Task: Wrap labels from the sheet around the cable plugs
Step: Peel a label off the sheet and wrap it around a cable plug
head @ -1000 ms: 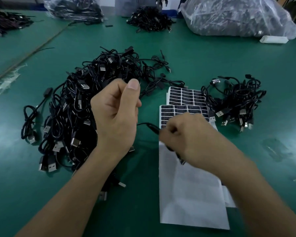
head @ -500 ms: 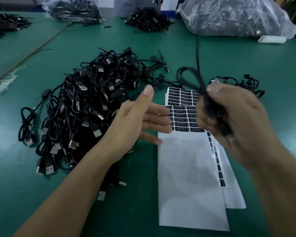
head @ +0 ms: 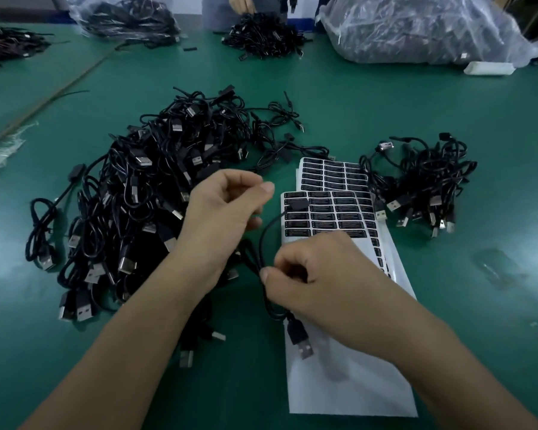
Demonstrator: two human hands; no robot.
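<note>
Green matting (head: pixel 448 103) covers the bench. At centre lies a white backing sheet of black rectangular labels (head: pixel 348 383), with a large heap of black USB cables (head: pixel 143 197) at its 9 o'clock and a smaller heap (head: pixel 423 181) at 2 o'clock.

Your right hand (head: pixel 320 274) pinches one thin black cable (head: pixel 266 234) between thumb and forefinger. Its silver-tipped USB plug (head: pixel 302 342) hangs at 6 o'clock over the bare backing. The cable arcs up to its small black plug (head: pixel 298 203), which rests on the labels at the sheet's 11 o'clock corner.

Your left hand (head: pixel 224 212) is curled, thumb against forefinger, just beside that arc. Whether it holds anything, I cannot tell.

Judgement: label pick-up is in hand.

Recommendation: steady the small plug clear of the sheet and lift one label by a corner. Centre it on the plug body, then wrap it square so the ends meet without creasing.
</note>
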